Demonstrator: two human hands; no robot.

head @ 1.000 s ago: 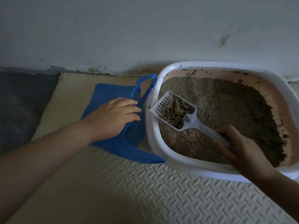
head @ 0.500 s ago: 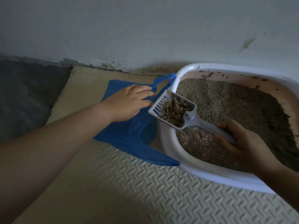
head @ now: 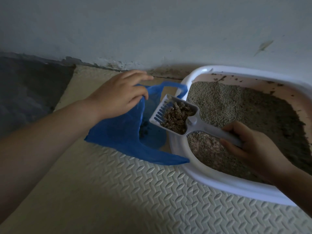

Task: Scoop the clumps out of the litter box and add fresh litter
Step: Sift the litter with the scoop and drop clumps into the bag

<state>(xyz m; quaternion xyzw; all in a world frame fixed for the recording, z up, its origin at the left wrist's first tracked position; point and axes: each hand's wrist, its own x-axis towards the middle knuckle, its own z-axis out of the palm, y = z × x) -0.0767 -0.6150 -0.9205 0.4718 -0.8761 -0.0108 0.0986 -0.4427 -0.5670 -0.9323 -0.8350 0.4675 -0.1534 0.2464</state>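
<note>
Head, scoop: your right hand is gripping the stiff handle; clumps riding loose.
Bag: your left hand is pinching its limp rim.

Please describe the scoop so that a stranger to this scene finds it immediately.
Find the white litter box against the wall. Above its left rim, the right hand holds the scoop. Unlike the blue bag beside it, it is slotted plastic carrying clumps.

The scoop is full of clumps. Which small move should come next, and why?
Probably move the scoop slightly left and tip it into the blue bag: the right hand grips its handle, its head with clumps sits over the litter box rim, and the left hand holds the bag mouth open.
</note>
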